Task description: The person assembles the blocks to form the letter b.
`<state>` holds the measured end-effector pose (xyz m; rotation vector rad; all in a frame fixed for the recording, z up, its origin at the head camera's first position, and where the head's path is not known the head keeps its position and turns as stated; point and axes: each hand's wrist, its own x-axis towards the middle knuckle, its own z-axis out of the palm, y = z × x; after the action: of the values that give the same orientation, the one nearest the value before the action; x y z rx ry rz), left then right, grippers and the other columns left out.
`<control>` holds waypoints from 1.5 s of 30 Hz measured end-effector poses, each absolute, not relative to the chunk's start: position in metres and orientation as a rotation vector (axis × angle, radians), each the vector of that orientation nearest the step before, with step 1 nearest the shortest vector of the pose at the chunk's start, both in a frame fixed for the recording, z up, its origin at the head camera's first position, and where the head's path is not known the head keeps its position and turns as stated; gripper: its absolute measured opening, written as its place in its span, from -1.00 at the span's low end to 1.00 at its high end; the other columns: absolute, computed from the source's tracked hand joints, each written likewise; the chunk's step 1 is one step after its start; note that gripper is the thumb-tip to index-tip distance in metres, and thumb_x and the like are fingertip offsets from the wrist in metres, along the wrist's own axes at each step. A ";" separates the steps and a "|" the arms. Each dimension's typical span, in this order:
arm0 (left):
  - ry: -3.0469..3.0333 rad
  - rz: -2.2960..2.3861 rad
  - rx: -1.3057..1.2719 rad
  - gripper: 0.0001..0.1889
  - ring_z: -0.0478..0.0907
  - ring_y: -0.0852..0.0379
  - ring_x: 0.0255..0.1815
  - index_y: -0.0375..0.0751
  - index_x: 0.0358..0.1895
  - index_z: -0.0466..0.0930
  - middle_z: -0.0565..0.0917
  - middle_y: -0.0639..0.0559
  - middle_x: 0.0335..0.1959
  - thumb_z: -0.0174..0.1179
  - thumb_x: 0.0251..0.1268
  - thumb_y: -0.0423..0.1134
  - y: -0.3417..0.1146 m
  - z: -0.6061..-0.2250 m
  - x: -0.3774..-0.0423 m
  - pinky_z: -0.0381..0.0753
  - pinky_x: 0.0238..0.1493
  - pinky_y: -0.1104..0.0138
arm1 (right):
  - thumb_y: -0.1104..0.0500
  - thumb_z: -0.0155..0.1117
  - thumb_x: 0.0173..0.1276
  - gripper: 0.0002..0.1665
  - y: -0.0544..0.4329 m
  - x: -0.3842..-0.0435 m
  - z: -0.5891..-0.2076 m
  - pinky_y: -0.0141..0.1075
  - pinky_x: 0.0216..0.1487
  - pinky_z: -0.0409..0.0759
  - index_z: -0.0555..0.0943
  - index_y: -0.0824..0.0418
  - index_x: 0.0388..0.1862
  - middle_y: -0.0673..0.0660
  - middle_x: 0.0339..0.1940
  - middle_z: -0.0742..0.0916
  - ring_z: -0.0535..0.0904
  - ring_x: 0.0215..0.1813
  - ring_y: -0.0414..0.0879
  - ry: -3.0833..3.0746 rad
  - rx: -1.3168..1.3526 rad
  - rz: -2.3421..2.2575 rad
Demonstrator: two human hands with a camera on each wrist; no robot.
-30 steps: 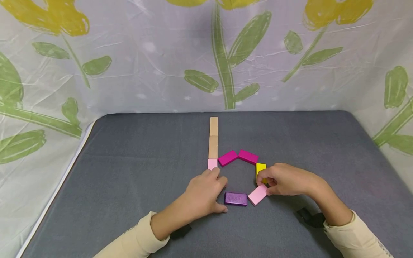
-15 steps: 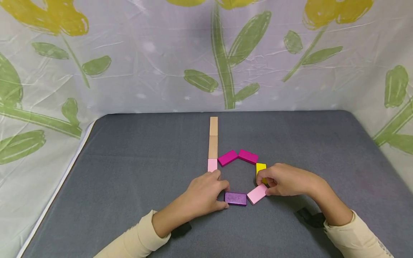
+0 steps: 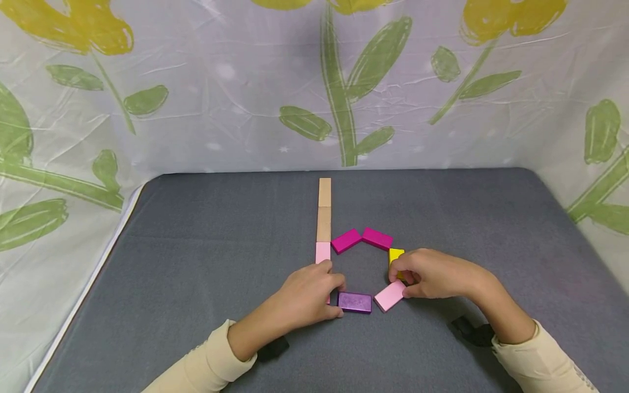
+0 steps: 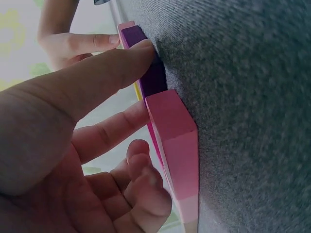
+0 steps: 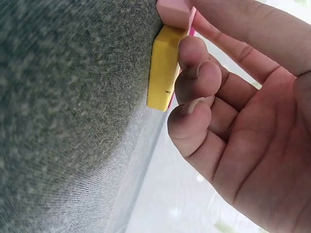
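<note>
My left hand (image 3: 307, 295) pinches the left end of a purple block (image 3: 355, 302) between thumb and index finger. In the left wrist view the thumb lies along the side of that purple block (image 4: 153, 77). Right beside it, a line of pink blocks (image 3: 322, 252) is partly covered by the left hand. My right hand (image 3: 432, 273) pinches a light pink block (image 3: 390, 296), set at a slant, by its right end. Just behind those fingers stands a yellow block (image 3: 396, 255), partly hidden; it shows fully in the right wrist view.
Two natural wood blocks (image 3: 324, 210) extend the pink line toward the back. Two magenta blocks, a left one (image 3: 346, 240) and a right one (image 3: 377, 238), curve from that line to the yellow block. Everything lies on a grey cloth-covered table (image 3: 221, 234) before a flower-patterned curtain (image 3: 236, 109).
The left thumb and index finger have come onto the purple block, and it has slid slightly left. A narrow gap now parts it from the light pink block, which also shifted a little left.
</note>
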<state>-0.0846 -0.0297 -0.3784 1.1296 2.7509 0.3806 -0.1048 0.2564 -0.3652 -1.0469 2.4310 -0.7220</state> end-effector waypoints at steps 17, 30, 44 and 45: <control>2.720 0.374 1.148 -0.68 0.40 0.21 -0.49 -0.05 -0.25 0.69 0.46 0.12 -0.39 0.59 -0.06 -0.09 -0.030 -0.379 -0.087 0.51 -0.34 0.26 | 0.35 0.48 0.13 -0.70 0.253 -0.106 -0.368 -0.37 -0.40 0.42 0.63 0.00 -0.30 -0.21 -0.56 0.49 0.42 -0.46 -0.33 2.395 -1.061 -0.783; 2.711 0.377 1.151 -0.68 0.36 0.24 -0.50 -0.08 -0.26 0.68 0.46 0.13 -0.40 0.58 -0.06 -0.11 -0.031 -0.378 -0.088 0.48 -0.37 0.28 | 0.33 0.51 0.05 -0.68 0.253 -0.106 -0.374 -0.38 -0.39 0.40 0.59 0.01 -0.33 -0.11 -0.50 0.51 0.42 -0.43 -0.26 2.373 -1.070 -0.811; 2.693 0.420 1.148 -0.70 0.35 0.24 -0.52 -0.10 -0.30 0.67 0.42 0.14 -0.43 0.59 -0.09 -0.17 -0.035 -0.379 -0.090 0.42 -0.42 0.33 | 0.31 0.51 0.09 -0.69 0.250 -0.106 -0.375 -0.39 -0.40 0.38 0.59 0.00 -0.30 -0.12 -0.50 0.50 0.42 -0.42 -0.25 2.340 -1.082 -0.831; 2.691 0.422 1.148 -0.70 0.34 0.24 -0.52 -0.10 -0.31 0.66 0.41 0.14 -0.43 0.59 -0.09 -0.18 -0.035 -0.379 -0.090 0.42 -0.42 0.34 | 0.31 0.51 0.09 -0.69 0.250 -0.106 -0.375 -0.39 -0.40 0.38 0.60 0.00 -0.30 -0.12 -0.50 0.51 0.41 -0.43 -0.25 2.337 -1.080 -0.834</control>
<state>-0.0897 -0.0352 -0.3793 1.1477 2.6908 0.4218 -0.1059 0.2501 -0.3751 -1.0797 2.3368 -0.8336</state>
